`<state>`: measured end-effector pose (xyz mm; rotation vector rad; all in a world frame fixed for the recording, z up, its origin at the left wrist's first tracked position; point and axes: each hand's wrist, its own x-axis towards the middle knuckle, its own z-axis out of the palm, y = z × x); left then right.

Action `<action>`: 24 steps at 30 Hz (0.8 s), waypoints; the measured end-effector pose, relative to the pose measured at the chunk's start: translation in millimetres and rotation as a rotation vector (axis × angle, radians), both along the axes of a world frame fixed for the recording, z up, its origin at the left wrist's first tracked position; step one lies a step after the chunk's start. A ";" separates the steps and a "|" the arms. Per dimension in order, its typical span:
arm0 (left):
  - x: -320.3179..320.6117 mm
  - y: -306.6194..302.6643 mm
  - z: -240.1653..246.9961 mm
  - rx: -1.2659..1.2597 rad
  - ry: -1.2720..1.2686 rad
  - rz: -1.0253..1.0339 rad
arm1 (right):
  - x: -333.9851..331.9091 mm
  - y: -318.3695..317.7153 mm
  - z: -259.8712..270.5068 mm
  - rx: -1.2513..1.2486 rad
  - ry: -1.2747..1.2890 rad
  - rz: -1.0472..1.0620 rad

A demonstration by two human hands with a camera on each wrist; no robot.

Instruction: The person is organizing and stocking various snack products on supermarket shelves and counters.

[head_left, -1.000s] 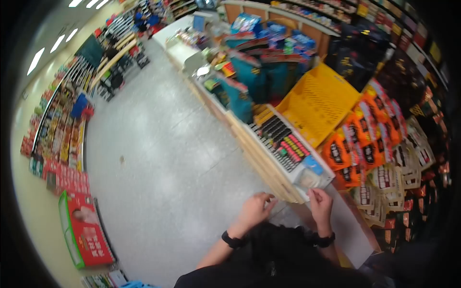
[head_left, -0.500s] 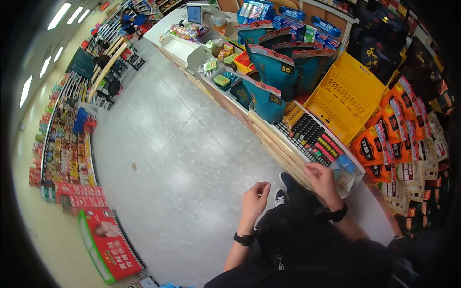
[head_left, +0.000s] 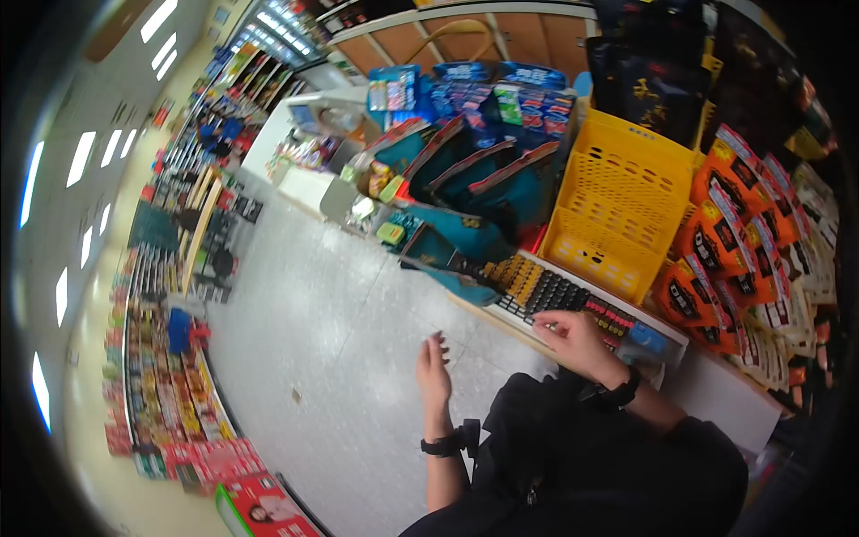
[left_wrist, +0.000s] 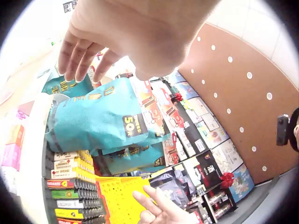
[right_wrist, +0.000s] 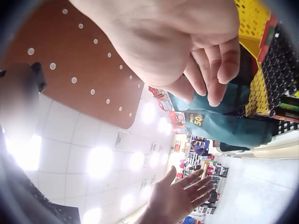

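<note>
In the head view my left hand (head_left: 434,369) is held over the floor, its fingers loosely bent and holding nothing. My right hand (head_left: 580,344) hovers above the front edge of a tray of lighters (head_left: 557,293), fingers relaxed, also empty. Teal bags (head_left: 456,228) marked 50 stand left of the lighters, beyond both hands. The left wrist view has my left hand (left_wrist: 131,35) large at the top, with a teal bag (left_wrist: 100,119) appearing below its fingers. Seen in the right wrist view, my right hand (right_wrist: 187,46) has hanging fingers in front of the teal bags (right_wrist: 229,128).
A yellow basket (head_left: 617,201) stands behind the lighters, with orange bags (head_left: 716,259) to its right. Blue packets (head_left: 465,103) are behind the teal bags. Small goods fill boxes at the counter's far end. Shelves (head_left: 170,349) line the left, across the grey floor (head_left: 358,313).
The head view has turned, so the counter lies at a different angle. My left hand has come more upright and moved left; my right hand has shifted left along the lighter tray. Both stay empty.
</note>
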<state>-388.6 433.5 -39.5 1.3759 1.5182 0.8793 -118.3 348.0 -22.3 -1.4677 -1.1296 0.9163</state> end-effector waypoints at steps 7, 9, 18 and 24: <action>6.7 97.2 -20.3 0.103 -0.091 -0.064 | -32.9 35.0 1.0 -0.006 -0.126 -0.002; 6.0 112.8 -24.5 0.091 -0.167 -0.111 | -47.6 43.1 3.1 -0.125 -0.130 0.057; -9.7 142.7 -16.2 0.205 -0.007 -0.463 | -99.8 68.9 -37.7 -0.031 -0.044 -0.268; 4.4 100.8 39.0 0.432 0.109 -0.648 | -87.2 29.0 1.8 -0.017 -0.107 -0.506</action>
